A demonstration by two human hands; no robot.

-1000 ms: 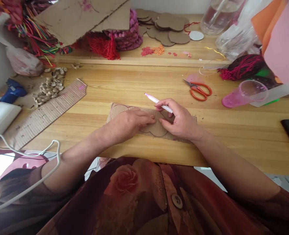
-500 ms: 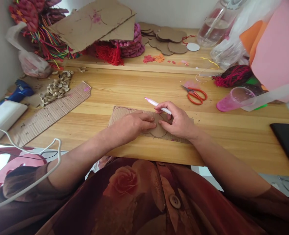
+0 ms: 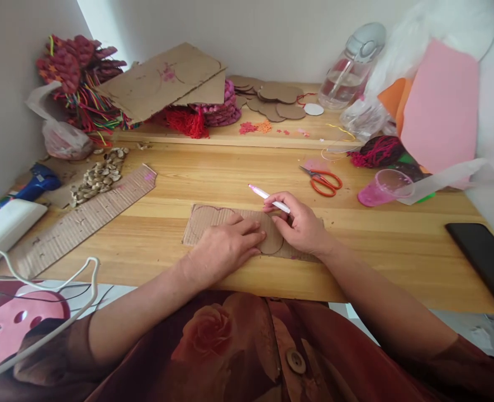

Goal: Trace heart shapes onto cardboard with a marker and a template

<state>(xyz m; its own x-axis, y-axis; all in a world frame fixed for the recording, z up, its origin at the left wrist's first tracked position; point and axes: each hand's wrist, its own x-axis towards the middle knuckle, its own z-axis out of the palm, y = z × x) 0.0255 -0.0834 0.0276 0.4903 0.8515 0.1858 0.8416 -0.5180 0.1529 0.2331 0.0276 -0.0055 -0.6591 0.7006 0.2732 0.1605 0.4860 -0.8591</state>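
A piece of corrugated cardboard [image 3: 196, 223] lies on the table before me, with a curved outline drawn on its left part. On top of it is a smaller cardboard cutout [image 3: 274, 244] with a rounded edge, partly covered by my hands. My left hand [image 3: 230, 241] rests flat across the cutout and the cardboard, fingers stretched out. My right hand [image 3: 300, 224] grips a white marker pen [image 3: 277, 203] with a pink tip, which points up and left, off the cardboard. The right thumb is close to or touching the cutout.
Orange-handled scissors [image 3: 323, 181] and a pink plastic cup [image 3: 383, 188] lie beyond my right hand. A phone [image 3: 481, 257] is at the right edge. Leftward are a cardboard strip [image 3: 88, 223], shells [image 3: 98, 178] and a blue glue gun [image 3: 41, 180]. Cardboard cutouts [image 3: 280, 92] sit on the back shelf.
The camera has tilted up, so everything sits lower in the picture. My left hand's fingers are spread wider over the cutout. The right hand keeps its hold on the marker pen.
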